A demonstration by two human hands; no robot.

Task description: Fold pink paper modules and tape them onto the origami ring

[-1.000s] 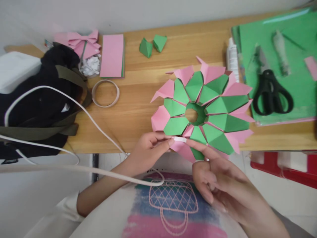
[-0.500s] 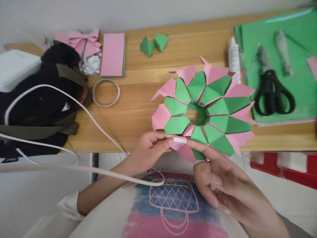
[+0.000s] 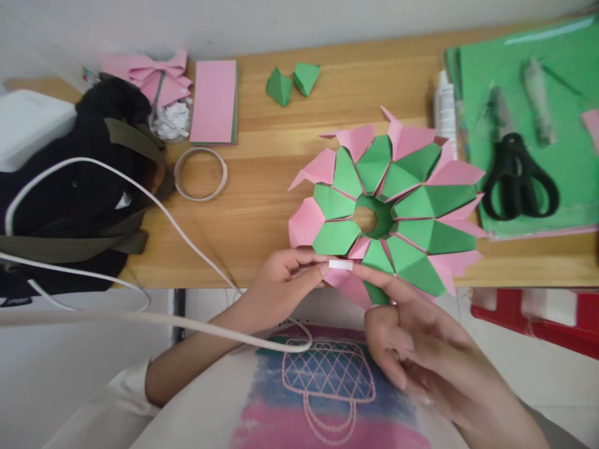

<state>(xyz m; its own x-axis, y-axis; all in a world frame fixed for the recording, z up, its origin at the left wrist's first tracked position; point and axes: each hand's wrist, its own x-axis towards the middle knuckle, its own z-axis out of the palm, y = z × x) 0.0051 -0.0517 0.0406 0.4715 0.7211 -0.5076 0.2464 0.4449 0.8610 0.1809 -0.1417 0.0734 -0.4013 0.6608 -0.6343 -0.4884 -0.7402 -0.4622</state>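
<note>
A ring-shaped paper flower (image 3: 414, 206) of folded green and pink petals lies at the table's front edge, its near side slightly over it. My left hand (image 3: 281, 290) pinches one near petal between thumb and fingers. A short white strip (image 3: 340, 265), which looks like a piece of double-sided tape, lies flat on that petal's pink paper, beside my left thumb tip. From the right, my right hand (image 3: 412, 349) stretches its index finger to the strip's right end and touches there. Its other fingers are loosely curled below, holding nothing visible.
Black scissors (image 3: 519, 178) rest on green sheets (image 3: 491, 81), beside a white glue bottle (image 3: 445, 115). At the back are two green folded pieces (image 3: 279, 87) and a pink paper stack (image 3: 214, 101). A tape roll (image 3: 201, 174), black bag (image 3: 93, 187) and white cable (image 3: 187, 323) are left.
The view has shifted very slightly. Both hands, the flower and the white strip keep nearly the same positions.
</note>
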